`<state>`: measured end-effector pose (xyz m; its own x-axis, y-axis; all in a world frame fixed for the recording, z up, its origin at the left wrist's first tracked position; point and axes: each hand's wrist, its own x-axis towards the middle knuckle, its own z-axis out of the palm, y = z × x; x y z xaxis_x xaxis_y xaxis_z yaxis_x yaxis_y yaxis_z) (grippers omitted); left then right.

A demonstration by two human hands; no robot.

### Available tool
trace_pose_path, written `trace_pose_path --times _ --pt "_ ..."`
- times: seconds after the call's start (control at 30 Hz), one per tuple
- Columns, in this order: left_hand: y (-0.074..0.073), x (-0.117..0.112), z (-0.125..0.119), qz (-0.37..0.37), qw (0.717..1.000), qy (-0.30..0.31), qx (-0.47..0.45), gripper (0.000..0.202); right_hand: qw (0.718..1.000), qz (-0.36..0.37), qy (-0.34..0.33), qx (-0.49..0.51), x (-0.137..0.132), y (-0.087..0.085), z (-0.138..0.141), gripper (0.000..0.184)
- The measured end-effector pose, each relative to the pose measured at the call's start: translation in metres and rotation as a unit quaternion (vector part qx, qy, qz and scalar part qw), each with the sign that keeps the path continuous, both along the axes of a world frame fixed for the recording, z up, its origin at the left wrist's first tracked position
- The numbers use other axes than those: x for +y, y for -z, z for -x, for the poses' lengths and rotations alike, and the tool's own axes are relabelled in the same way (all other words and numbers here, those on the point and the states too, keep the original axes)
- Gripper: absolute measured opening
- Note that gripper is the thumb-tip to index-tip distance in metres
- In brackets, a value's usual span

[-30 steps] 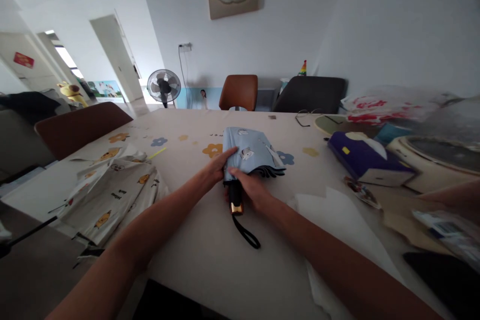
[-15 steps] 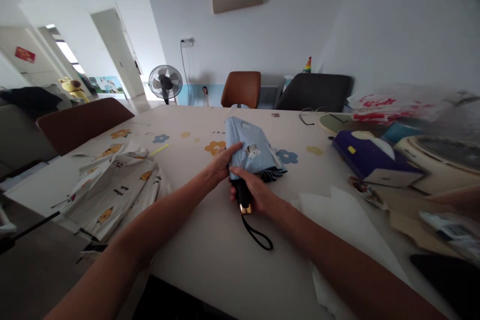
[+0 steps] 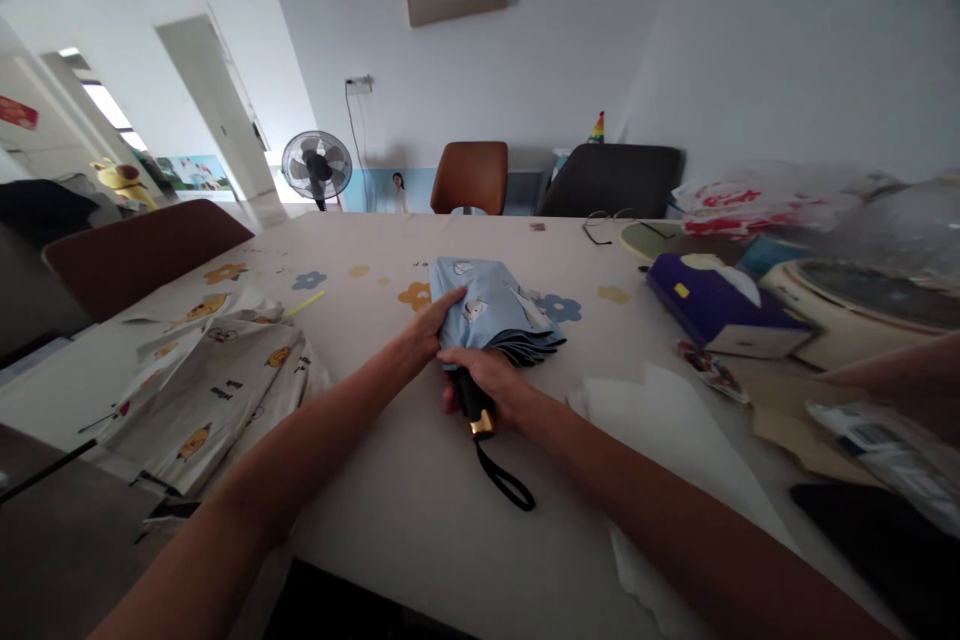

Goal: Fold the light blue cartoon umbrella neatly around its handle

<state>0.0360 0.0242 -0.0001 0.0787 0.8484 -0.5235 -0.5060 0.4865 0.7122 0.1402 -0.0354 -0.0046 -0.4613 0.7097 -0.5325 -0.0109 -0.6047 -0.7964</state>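
A light blue folding umbrella (image 3: 487,295) with small animal prints is held over the middle of the table, its canopy collapsed in loose folds that fan out to the right. My left hand (image 3: 431,325) grips the canopy's left side, thumb lying on the fabric. Around the black handle, just below the canopy, my right hand (image 3: 487,385) is closed, with its thumb against the canopy's lower edge. The handle ends in a gold band, and a black wrist strap (image 3: 506,480) hangs from it onto the table.
A white printed umbrella (image 3: 225,370) lies partly opened at the table's left. On the right are white sheet material (image 3: 667,460), a purple tissue box (image 3: 720,305), a cream round appliance (image 3: 847,310), plastic bags (image 3: 750,200) and eyeglasses (image 3: 600,225). Chairs (image 3: 470,178) surround the table.
The umbrella's top has tipped lower toward the table, and its folds have spread more on the right. Both hands keep their hold. The view has turned slightly to the right.
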Motion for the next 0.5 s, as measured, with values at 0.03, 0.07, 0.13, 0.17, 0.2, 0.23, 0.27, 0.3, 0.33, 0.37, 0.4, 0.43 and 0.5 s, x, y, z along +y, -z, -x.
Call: trace_pose_path --times 0.03,0.07,0.13,0.17,0.2,0.23,0.27,0.3,0.33,0.37,0.4,0.43,0.5 --pt "0.0 -0.001 0.0 0.0 1.0 -0.003 -0.004 0.032 1.0 0.013 0.002 0.025 0.0 0.0 -0.001 0.019" --pt "-0.001 -0.002 0.0 -0.002 1.0 -0.009 -0.008 0.032 0.998 0.021 0.003 0.052 0.001 0.001 -0.002 0.021" --pt "-0.003 -0.005 0.0 -0.008 1.0 -0.019 -0.012 0.032 0.994 0.026 0.008 0.106 0.002 0.002 -0.003 0.021" --pt "-0.005 -0.006 0.0 -0.008 1.0 -0.018 -0.015 0.032 0.991 0.026 0.012 0.127 0.002 0.002 -0.003 0.02" --pt "-0.006 -0.008 0.0 -0.004 1.0 -0.011 -0.019 0.034 0.99 0.027 0.014 0.14 0.002 0.002 -0.004 0.018" --pt "-0.007 -0.009 0.0 -0.001 1.0 -0.003 -0.025 0.036 0.989 0.029 0.013 0.142 0.003 0.001 -0.004 0.016" --pt "-0.007 -0.009 0.0 0.001 1.0 0.005 -0.03 0.037 0.99 0.031 0.007 0.137 0.002 0.0 -0.004 0.015" --pt "-0.007 -0.009 0.0 0.001 0.999 0.01 -0.035 0.038 0.992 0.031 -0.001 0.124 0.002 -0.001 -0.004 0.014" --pt "-0.005 -0.008 0.0 -0.006 0.999 0.011 -0.038 0.037 0.994 0.027 -0.01 0.107 0.002 -0.003 -0.005 0.014" --pt "-0.003 -0.007 0.0 -0.016 0.999 0.008 -0.038 0.035 0.996 0.022 -0.014 0.09 0.002 -0.004 -0.005 0.013" --pt "0.0 -0.006 0.0 -0.029 0.999 0.007 -0.038 0.034 0.997 0.017 -0.013 0.076 0.001 -0.006 -0.005 0.012" --pt "0.003 -0.004 0.001 -0.04 0.998 0.012 -0.038 0.033 0.998 0.013 -0.007 0.063 0.001 -0.008 -0.006 0.012" --pt "0.008 -0.001 0.004 -0.056 0.997 0.03 -0.035 0.036 0.999 0.009 0.008 0.036 -0.001 -0.01 -0.005 0.013"
